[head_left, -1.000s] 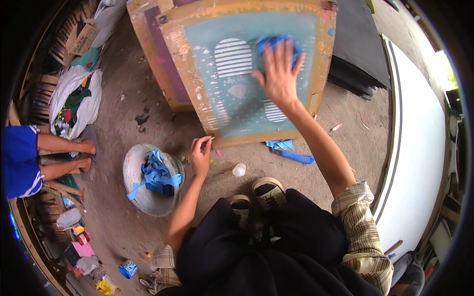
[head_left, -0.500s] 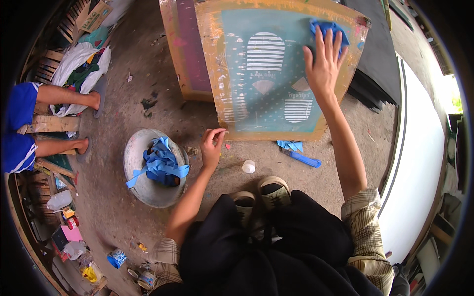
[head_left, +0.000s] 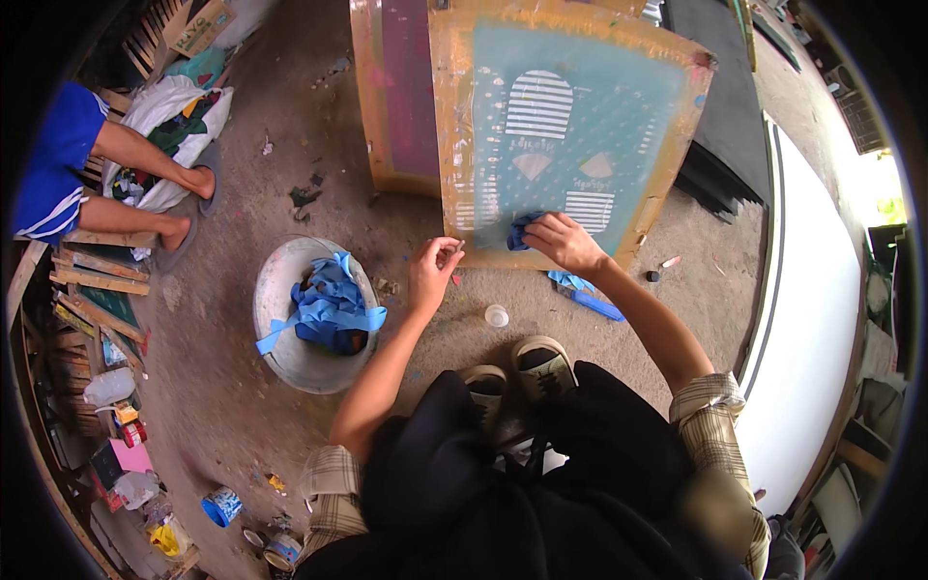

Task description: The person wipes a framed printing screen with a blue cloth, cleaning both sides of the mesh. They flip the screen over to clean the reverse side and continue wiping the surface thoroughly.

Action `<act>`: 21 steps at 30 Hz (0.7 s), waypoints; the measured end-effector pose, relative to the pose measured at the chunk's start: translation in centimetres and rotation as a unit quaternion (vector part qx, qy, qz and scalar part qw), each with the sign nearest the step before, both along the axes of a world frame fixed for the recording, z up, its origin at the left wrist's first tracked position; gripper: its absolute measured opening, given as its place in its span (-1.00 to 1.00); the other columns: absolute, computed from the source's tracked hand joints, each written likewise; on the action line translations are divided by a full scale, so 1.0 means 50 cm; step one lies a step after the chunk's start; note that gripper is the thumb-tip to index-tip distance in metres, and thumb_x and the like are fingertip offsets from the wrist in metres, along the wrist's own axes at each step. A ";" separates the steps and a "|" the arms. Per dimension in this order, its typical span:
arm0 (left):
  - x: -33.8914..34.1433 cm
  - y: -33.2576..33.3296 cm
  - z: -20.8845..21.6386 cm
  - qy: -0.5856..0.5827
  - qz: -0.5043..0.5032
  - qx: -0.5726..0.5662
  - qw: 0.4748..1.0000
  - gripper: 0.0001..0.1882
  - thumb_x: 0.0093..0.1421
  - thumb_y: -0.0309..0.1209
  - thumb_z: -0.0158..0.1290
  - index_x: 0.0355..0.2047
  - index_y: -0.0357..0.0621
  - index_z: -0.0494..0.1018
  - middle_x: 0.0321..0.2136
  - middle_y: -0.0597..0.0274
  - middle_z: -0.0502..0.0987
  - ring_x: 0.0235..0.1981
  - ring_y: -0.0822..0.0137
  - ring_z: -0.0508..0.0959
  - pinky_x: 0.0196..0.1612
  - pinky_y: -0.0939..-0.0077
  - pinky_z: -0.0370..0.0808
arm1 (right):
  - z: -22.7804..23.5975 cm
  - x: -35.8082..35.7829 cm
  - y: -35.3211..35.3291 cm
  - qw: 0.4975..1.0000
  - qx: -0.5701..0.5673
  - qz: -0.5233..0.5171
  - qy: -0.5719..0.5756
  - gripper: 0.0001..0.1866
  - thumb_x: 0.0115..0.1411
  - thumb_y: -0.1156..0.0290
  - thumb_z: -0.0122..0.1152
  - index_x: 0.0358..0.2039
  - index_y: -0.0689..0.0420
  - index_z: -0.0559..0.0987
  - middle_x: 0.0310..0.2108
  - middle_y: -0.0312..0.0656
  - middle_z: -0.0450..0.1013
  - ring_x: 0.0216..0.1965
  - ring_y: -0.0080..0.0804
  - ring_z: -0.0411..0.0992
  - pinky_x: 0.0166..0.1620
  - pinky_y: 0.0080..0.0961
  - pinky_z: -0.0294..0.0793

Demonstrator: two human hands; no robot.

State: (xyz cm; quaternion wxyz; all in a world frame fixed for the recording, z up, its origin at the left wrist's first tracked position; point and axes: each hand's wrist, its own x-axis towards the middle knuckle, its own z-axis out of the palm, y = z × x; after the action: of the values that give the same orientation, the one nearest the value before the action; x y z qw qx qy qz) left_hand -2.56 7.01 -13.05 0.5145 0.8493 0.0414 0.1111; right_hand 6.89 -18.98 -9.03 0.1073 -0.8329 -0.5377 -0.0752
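A screen printing frame (head_left: 580,126) with teal mesh and tape-covered orange-brown edges leans upright in front of me. Its mesh carries pale striped shapes, fan shapes and dots. My right hand (head_left: 565,242) is closed on a bunched blue cloth (head_left: 523,232), pressed against the lower part of the mesh. At the frame's lower left corner, my left hand (head_left: 435,274) pinches the edge between thumb and fingers; the fingertips are small in view. On the floor below lie a small white cup (head_left: 496,315) and a blue-handled tool (head_left: 597,305) beside scraps of blue cloth (head_left: 570,280).
A metal basin (head_left: 275,362) holding blue strips (head_left: 333,300) stands left of my left arm. Behind the frame leans another screen with purple mesh (head_left: 406,87). Dark sheets (head_left: 725,145) and a long white panel (head_left: 807,338) lie right. Another person's legs (head_left: 145,155) are at left.
My right hand has brought the blue cloth from the mesh's upper right down to its lower part. The left hand stays at the frame's corner. The whole view has shifted slightly.
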 end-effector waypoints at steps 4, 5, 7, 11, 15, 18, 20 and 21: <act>0.009 -0.002 0.057 -0.032 -0.027 0.054 0.998 -0.84 0.08 -0.46 0.16 -0.30 -0.16 0.47 -0.43 0.26 0.48 -0.54 0.42 0.47 -0.44 0.54 0.42 | 0.087 -0.039 0.019 0.912 0.209 -0.243 0.255 -0.79 0.10 0.46 0.17 -0.21 0.16 0.54 -0.37 -0.17 0.51 -0.30 -0.33 0.49 -0.23 -0.43 0.47; 0.015 -0.012 0.084 -0.040 -0.039 0.039 0.998 -0.85 0.09 -0.46 0.15 -0.31 -0.16 0.47 -0.44 0.25 0.48 -0.54 0.42 0.47 -0.44 0.54 0.41 | 0.109 -0.042 0.009 0.876 0.236 -0.281 0.313 -0.78 0.11 0.45 0.18 -0.21 0.18 0.53 -0.37 -0.14 0.52 -0.31 -0.37 0.49 -0.25 -0.44 0.47; 0.023 -0.023 0.149 -0.030 -0.071 0.022 0.997 -0.86 0.11 -0.43 0.13 -0.32 -0.17 0.47 -0.45 0.23 0.48 -0.51 0.38 0.49 -0.43 0.52 0.42 | 0.158 -0.048 -0.010 0.794 0.285 -0.310 0.438 -0.76 0.14 0.40 0.20 -0.20 0.22 0.52 -0.36 -0.12 0.54 -0.28 -0.53 0.47 -0.22 -0.54 0.43; 0.018 -0.041 0.310 0.074 -0.165 0.138 0.974 -0.79 0.18 -0.30 0.08 -0.37 -0.22 0.45 -0.45 0.13 0.51 -0.46 0.31 0.55 -0.37 0.46 0.46 | 0.288 -0.085 -0.016 0.684 0.362 -0.250 0.582 -0.78 0.18 0.39 0.18 -0.20 0.22 0.51 -0.34 -0.23 0.51 -0.29 -0.57 0.43 -0.17 -0.57 0.39; -0.007 -0.023 0.414 0.047 -0.238 0.064 0.968 -0.72 0.26 -0.21 0.00 -0.28 -0.21 0.44 -0.33 0.22 0.50 -0.31 0.48 0.49 -0.25 0.53 0.40 | 0.403 -0.117 -0.003 0.669 0.381 -0.186 0.610 -0.80 0.22 0.38 0.13 -0.19 0.20 0.50 -0.31 -0.28 0.48 -0.32 -0.60 0.41 -0.19 -0.59 0.37; -0.038 -0.044 0.476 -0.035 -0.221 -0.119 0.967 -0.67 0.28 -0.19 -0.03 -0.13 -0.20 0.37 -0.27 0.28 0.48 -0.23 0.48 0.45 -0.16 0.56 0.37 | 0.484 -0.144 0.022 0.716 0.357 -0.152 0.580 -0.80 0.22 0.38 0.12 -0.20 0.20 0.51 -0.34 -0.31 0.47 -0.32 -0.61 0.40 -0.19 -0.61 0.37; -0.053 -0.074 0.523 -0.028 -0.220 -0.120 0.968 -0.61 0.25 -0.20 0.02 -0.05 -0.21 0.31 -0.23 0.33 0.46 -0.20 0.52 0.41 -0.11 0.59 0.35 | 0.509 -0.160 0.029 0.768 0.332 -0.145 0.528 -0.81 0.21 0.38 0.13 -0.22 0.20 0.52 -0.35 -0.32 0.47 -0.33 -0.62 0.40 -0.19 -0.62 0.37; -0.054 -0.089 0.539 -0.030 -0.219 -0.101 0.970 -0.62 0.24 -0.21 0.04 -0.06 -0.21 0.32 -0.24 0.34 0.46 -0.20 0.53 0.41 -0.11 0.59 0.35 | 0.506 -0.157 0.026 0.808 0.311 -0.130 0.483 -0.83 0.19 0.39 0.14 -0.25 0.20 0.54 -0.38 -0.30 0.48 -0.35 -0.61 0.41 -0.23 -0.62 0.39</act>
State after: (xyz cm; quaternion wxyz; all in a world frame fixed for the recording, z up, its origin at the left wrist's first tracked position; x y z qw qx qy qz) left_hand -5.28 2.55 13.91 0.6105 0.7775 -0.1499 0.0162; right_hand -0.97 -17.65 16.28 0.5959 -0.7460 -0.2507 0.1600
